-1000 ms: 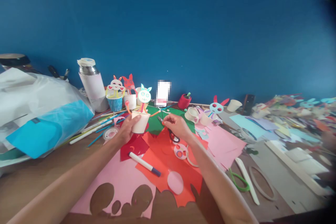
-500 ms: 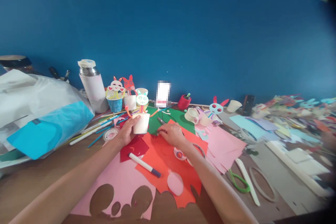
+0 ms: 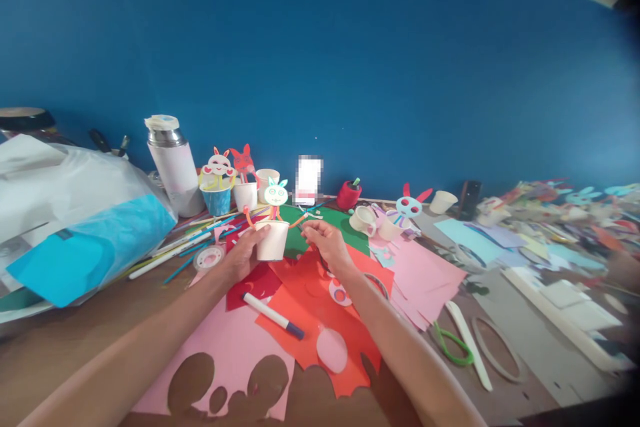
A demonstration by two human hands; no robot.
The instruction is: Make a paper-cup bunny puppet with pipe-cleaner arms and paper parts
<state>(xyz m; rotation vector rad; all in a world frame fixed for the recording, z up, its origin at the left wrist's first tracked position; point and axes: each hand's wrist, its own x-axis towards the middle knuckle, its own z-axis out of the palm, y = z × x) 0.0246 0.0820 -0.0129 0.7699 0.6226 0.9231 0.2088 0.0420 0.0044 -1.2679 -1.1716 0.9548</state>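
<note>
My left hand is closed round the left side of a white paper cup, held nearly upright above the papers. From the cup rise a pale rabbit face with green-blue ears and bent orange pipe-cleaner arms. My right hand has its fingers pinched together just right of the cup, close to the tip of the right orange arm. Something thin and dark shows beneath that hand, too blurred to name. Under both hands lie orange paper, dark red paper and green paper.
A capped marker lies on the sheets, left of a pink oval. Behind the cup stand finished rabbit cups and a flask. Pink sheets, a rabbit cup and a green pipe-cleaner loop are at right.
My right hand has risen slightly off the papers, its fingers drawn into a pinch. The cup in my left hand has shifted slightly right and down.
</note>
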